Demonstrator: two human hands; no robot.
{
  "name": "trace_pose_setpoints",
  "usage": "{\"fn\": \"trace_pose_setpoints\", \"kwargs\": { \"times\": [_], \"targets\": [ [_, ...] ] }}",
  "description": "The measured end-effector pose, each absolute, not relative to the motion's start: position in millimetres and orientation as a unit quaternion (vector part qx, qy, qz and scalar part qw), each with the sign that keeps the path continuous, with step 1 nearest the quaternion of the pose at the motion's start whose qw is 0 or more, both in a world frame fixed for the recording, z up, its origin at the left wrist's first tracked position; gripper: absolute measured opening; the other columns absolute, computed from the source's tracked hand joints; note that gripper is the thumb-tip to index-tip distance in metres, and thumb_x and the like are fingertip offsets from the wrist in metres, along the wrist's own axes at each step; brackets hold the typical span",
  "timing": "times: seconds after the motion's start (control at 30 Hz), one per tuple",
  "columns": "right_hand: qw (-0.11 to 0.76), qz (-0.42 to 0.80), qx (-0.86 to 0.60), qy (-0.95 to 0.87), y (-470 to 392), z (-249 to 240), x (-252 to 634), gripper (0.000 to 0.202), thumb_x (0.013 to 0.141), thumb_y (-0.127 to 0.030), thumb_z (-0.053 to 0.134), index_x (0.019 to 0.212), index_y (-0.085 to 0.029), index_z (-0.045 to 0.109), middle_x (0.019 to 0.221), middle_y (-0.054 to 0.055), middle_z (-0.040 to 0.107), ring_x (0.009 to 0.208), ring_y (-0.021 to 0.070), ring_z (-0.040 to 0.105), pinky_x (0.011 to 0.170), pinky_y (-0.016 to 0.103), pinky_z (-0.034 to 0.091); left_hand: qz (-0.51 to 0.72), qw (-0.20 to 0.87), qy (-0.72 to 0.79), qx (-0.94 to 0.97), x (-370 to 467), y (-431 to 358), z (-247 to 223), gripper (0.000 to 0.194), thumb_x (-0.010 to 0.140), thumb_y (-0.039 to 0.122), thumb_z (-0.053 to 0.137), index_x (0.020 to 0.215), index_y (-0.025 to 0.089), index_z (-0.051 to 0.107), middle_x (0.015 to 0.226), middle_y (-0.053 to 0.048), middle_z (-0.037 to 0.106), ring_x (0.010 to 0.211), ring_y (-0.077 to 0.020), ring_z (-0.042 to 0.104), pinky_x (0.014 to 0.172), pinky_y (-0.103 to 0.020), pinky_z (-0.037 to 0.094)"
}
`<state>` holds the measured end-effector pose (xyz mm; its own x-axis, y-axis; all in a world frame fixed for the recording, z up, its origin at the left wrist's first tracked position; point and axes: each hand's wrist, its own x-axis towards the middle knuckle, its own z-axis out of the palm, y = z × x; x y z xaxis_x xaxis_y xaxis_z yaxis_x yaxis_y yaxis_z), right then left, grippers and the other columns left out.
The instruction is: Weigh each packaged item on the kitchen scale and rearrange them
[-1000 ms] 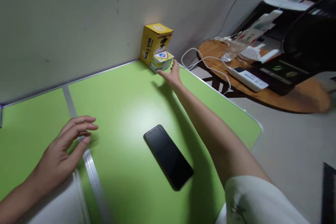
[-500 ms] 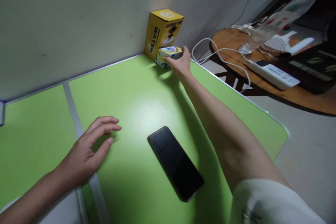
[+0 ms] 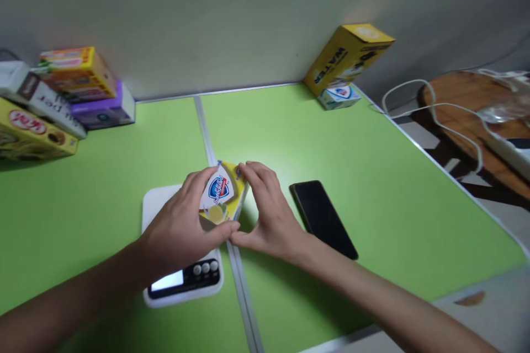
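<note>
Surface: green tabletop point(image 3: 385, 176) with a metal seam strip point(image 3: 203, 121), set against a grey wall point(image 3: 207, 22).
Safeguard box point(image 3: 221, 193): yellow and white, tilted, between both hands, above the scale's right side and the seam.
Left hand point(image 3: 182, 226): fingers curled, pinching the box's left side, thumb at its lower edge.
Right hand point(image 3: 273, 220): fingertips on the box's upper right corner, thumb bent in below.
Scale point(image 3: 159, 201): white, display lit, partly covered by the left hand.
Phone point(image 3: 325, 220): dark screen, lying right of the right hand.
Rear right corner: WATER box point(image 3: 351, 55), smaller carton point(image 3: 339, 97) at its foot.
Rear left: grouped packages point(image 3: 80, 74).
</note>
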<state>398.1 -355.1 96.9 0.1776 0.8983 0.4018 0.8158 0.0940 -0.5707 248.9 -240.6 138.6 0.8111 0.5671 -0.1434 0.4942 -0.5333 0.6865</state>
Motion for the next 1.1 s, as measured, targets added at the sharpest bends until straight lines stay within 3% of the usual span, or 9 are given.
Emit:
{"fn": "trace_pose_setpoints", "kwargs": {
  "times": [0.2, 0.33, 0.47, 0.67, 0.83, 1.1],
  "targets": [
    [0.346, 0.103, -0.669, -0.65, -340, 94, 348, 0.092, 0.077, -0.046, 0.07, 0.148, -0.032, 0.014, 0.129, 0.017, 0.043, 0.122, 0.0398, 0.045, 0.098, 0.063, 0.047, 0.032, 0.359, 0.282, 0.889, 194, -223, 134, 0.083, 0.072, 0.025, 0.065, 0.147, 0.021, 0.027, 0.139, -0.015, 0.05, 0.122, -0.0335, 0.054, 0.095, -0.046, 0.051],
    [0.307, 0.17, -0.629, -0.694, -333, 102, 352, 0.084, 0.084, -0.037, 0.064, 0.15, -0.036, 0.012, 0.144, 0.015, 0.036, 0.135, 0.0367, 0.038, 0.105, 0.062, 0.043, 0.005, 0.35, 0.201, 0.915, 172, -206, 131, 0.085, 0.072, 0.02, 0.061, 0.149, 0.024, 0.026, 0.14, -0.012, 0.052, 0.125, -0.0329, 0.052, 0.098, -0.048, 0.048],
    [0.303, 0.235, -0.594, -0.707, -328, 100, 356, 0.082, 0.086, -0.029, 0.062, 0.15, -0.035, 0.012, 0.143, 0.014, 0.042, 0.131, 0.0325, 0.046, 0.103, 0.057, 0.047, 0.036, 0.35, 0.146, 0.924, 166, -201, 121, 0.081, 0.073, 0.013, 0.056, 0.148, 0.025, 0.028, 0.143, -0.01, 0.048, 0.13, -0.0301, 0.046, 0.107, -0.049, 0.04],
    [0.269, 0.25, -0.596, -0.714, -333, 103, 368, 0.087, 0.083, -0.035, 0.068, 0.151, -0.036, 0.013, 0.15, 0.013, 0.036, 0.139, 0.0337, 0.036, 0.109, 0.061, 0.04, 0.01, 0.334, 0.175, 0.926, 159, -197, 117, 0.08, 0.076, 0.028, 0.065, 0.148, 0.022, 0.03, 0.146, -0.013, 0.043, 0.136, -0.0327, 0.039, 0.112, -0.05, 0.033],
    [0.258, 0.264, -0.613, -0.699, -341, 109, 379, 0.08, 0.084, -0.029, 0.066, 0.149, -0.038, 0.019, 0.149, 0.011, 0.039, 0.136, 0.0326, 0.042, 0.107, 0.06, 0.043, -0.006, 0.33, 0.184, 0.926, 153, -193, 118, 0.082, 0.076, 0.031, 0.066, 0.148, 0.024, 0.028, 0.149, -0.011, 0.04, 0.136, -0.0325, 0.038, 0.111, -0.049, 0.033],
    [0.262, 0.259, -0.608, -0.703, -340, 106, 378, 0.043, 0.085, -0.024, 0.062, 0.124, -0.029, 0.042, 0.135, 0.013, 0.05, 0.128, 0.0301, 0.05, 0.102, 0.055, 0.048, -0.024, 0.301, 0.159, 0.94, 160, -199, 117, 0.078, 0.081, 0.029, 0.062, 0.148, 0.019, 0.024, 0.148, -0.014, 0.04, 0.135, -0.0299, 0.038, 0.11, -0.047, 0.035]
  ]
}}
